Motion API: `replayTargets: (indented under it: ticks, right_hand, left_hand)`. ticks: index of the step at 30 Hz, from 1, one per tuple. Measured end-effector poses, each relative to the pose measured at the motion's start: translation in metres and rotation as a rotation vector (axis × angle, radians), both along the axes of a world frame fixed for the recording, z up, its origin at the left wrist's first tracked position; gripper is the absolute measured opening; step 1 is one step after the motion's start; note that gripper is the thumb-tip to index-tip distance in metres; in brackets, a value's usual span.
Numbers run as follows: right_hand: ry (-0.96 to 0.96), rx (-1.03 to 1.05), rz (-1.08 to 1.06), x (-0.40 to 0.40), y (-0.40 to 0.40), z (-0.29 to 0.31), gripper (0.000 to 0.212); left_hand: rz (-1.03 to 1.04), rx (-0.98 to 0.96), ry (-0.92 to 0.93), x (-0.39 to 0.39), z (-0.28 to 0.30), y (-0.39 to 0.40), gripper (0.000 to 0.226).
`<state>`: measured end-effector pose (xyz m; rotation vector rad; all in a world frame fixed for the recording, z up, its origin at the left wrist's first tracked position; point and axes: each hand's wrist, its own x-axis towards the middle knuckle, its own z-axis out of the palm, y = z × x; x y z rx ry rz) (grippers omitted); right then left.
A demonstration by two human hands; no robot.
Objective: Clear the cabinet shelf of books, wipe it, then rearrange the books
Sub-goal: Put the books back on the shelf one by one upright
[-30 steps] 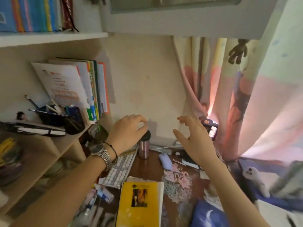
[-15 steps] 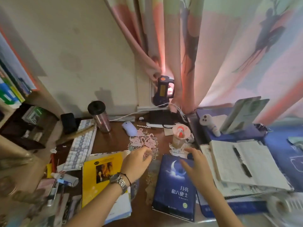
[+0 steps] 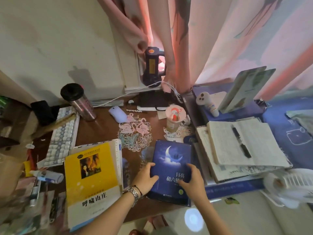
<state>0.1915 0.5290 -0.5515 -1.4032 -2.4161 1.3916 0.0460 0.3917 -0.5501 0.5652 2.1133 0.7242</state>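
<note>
Left hand (image 3: 146, 177): fingers curled on blue book (image 3: 171, 168), left edge.
Right hand (image 3: 193, 179): fingers curled over right edge.
Yellow book (image 3: 91, 180): beside left fingers, on counter (image 3: 101, 129).
Progress: shelf unseen; wiping, rearranging judged pending.

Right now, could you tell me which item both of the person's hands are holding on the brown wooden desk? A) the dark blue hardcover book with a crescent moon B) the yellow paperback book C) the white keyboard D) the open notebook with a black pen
A: the left hand and right hand grip the two sides of the dark blue hardcover book with a crescent moon.
</note>
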Motion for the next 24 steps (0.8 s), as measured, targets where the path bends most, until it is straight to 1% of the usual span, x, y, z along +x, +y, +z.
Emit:
replayTargets:
  ticks: [4,10,16,21,24]
  right_hand:
    - [0.029,0.018,-0.030,-0.001,-0.003,-0.010,0.072]
    - [0.032,-0.031,0.040,-0.013,-0.010,-0.016,0.073]
    - [0.028,-0.087,0.025,-0.017,-0.012,-0.018,0.072]
    - [0.107,-0.196,-0.003,-0.015,-0.008,-0.015,0.072]
    - [0.172,-0.368,-0.039,-0.015,-0.008,-0.012,0.069]
  left_hand:
    - [0.043,0.045,-0.058,0.001,-0.008,0.000,0.054]
    - [0.195,0.089,-0.130,-0.007,-0.012,-0.009,0.050]
    - [0.203,0.139,-0.108,-0.009,-0.006,-0.017,0.057]
    - [0.284,0.293,-0.132,-0.008,0.011,-0.018,0.055]
    - [0.291,0.369,-0.145,-0.009,0.025,-0.016,0.054]
